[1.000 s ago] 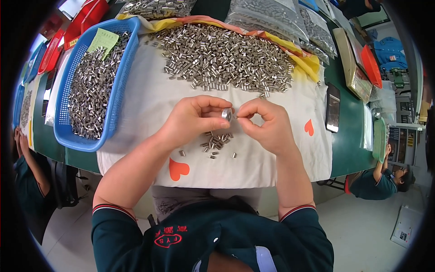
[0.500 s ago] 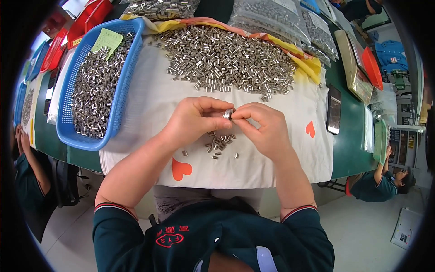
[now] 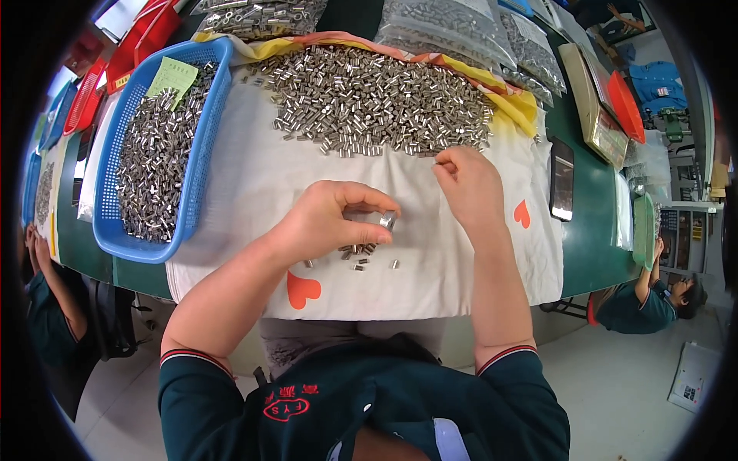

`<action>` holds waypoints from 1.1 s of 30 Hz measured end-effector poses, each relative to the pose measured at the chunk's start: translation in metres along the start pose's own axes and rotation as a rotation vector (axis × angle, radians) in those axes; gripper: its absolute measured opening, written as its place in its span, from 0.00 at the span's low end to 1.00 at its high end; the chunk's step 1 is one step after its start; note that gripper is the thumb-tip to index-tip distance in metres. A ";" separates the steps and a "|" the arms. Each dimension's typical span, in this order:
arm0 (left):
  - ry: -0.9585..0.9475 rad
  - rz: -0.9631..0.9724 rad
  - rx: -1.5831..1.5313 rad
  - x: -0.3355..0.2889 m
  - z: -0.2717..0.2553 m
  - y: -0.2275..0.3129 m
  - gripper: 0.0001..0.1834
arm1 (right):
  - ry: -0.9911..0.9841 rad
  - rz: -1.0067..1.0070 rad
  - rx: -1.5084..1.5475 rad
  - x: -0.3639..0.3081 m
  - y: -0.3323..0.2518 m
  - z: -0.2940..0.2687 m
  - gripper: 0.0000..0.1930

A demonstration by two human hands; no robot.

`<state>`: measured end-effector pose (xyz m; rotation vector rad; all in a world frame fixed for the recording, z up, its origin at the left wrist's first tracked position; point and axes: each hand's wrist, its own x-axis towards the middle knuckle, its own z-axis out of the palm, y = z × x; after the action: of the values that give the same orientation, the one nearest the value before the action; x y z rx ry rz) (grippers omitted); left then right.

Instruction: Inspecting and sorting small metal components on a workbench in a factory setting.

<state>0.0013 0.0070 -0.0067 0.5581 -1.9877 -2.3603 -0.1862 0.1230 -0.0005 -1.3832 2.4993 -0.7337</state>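
Between thumb and forefinger, my left hand (image 3: 327, 219) grips a small silver metal ring (image 3: 388, 220) above the white cloth (image 3: 430, 284). Partly hidden beneath that hand is a small group of short metal cylinders (image 3: 358, 251), with several loose ones beside it. My right hand (image 3: 470, 188) is at the near right edge of a large heap of similar cylinders (image 3: 377, 100). Its thumb and fingers are pinched together, and whatever they may hold is too small to make out.
To the left stands a blue basket (image 3: 201, 146) full of cylinders, with a green paper slip (image 3: 172, 78) on top. Clear bags of metal parts (image 3: 446, 31) lie behind the heap. A phone (image 3: 562, 180) rests at the right. Other people (image 3: 642, 300) work at both sides.
My right hand has moved away from the ring, up and to the right toward the heap. My left hand stays around the ring, slightly lower than before.
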 end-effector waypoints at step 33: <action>0.219 0.027 -0.126 0.003 0.000 0.000 0.18 | -0.031 -0.299 0.350 -0.029 -0.050 0.008 0.03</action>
<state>-0.0016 0.0068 -0.0071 0.7419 -1.7316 -2.2756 -0.1298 0.1219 0.0159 -1.6267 2.0325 -1.1329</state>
